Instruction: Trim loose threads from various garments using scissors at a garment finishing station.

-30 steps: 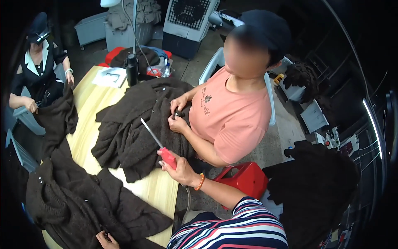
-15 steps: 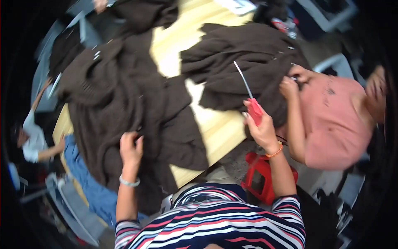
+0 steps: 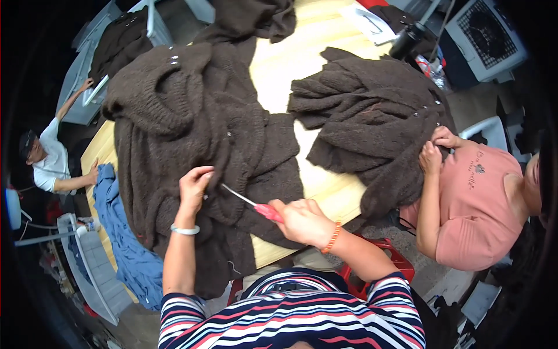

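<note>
A dark brown knitted cardigan [image 3: 168, 145] with small shiny buttons lies spread in front of me. My left hand [image 3: 195, 187] is closed at its front edge, thumb and fingers pinching the knit, with a small shiny spot just under them. My right hand [image 3: 305, 222] is wrapped round the red handle of a tool [image 3: 268, 212] with a thin straight metal shaft. The shaft slants left over the cardigan, its tip a short way right of my left fingers. Whether the tip touches the knit, I cannot tell.
Another dark brown knit [image 3: 360, 110] lies to the right, handled by a person in pink [image 3: 482, 203]. Blue cloth [image 3: 119, 227] hangs over the left edge of the wooden table [image 3: 279, 70], near a person in white [image 3: 52, 157]. A red stool [image 3: 401, 256] stands below right.
My right hand has brought the red-handled tool left and down, from over the right-hand knit to beside my left hand. The tool's shaft now points left. The whole view has shifted slightly.
</note>
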Demonstrator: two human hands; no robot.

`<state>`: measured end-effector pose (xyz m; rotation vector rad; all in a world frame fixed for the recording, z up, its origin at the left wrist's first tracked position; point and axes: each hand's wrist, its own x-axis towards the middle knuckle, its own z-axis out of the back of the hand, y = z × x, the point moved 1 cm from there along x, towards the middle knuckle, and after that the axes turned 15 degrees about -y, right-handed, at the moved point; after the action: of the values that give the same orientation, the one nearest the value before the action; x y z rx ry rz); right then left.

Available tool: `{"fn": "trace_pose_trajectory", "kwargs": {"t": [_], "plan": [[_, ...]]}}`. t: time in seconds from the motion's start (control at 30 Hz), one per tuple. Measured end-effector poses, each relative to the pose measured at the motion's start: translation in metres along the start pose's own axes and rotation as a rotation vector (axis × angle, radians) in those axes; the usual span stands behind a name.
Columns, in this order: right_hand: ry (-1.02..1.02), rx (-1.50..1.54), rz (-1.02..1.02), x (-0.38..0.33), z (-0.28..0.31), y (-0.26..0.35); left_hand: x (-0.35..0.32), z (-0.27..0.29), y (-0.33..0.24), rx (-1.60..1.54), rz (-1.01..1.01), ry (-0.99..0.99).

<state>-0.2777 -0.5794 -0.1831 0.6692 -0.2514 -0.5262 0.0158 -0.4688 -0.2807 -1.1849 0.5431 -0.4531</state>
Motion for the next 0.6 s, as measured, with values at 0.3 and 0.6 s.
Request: {"fn": "trace_pose_trajectory", "kwargs": {"t": [0.3,0.6], "plan": [[-0.58,0.281,-0.365,0.006,0.066,-0.042,-0.013,0.013,0.008,-0.062,0.054,0.001],[-0.888,0.191,-0.39,-0.021,0.143,-0.111,-0.028,-0.047,-0.059,0.799,-0.865,-0.247]]}}
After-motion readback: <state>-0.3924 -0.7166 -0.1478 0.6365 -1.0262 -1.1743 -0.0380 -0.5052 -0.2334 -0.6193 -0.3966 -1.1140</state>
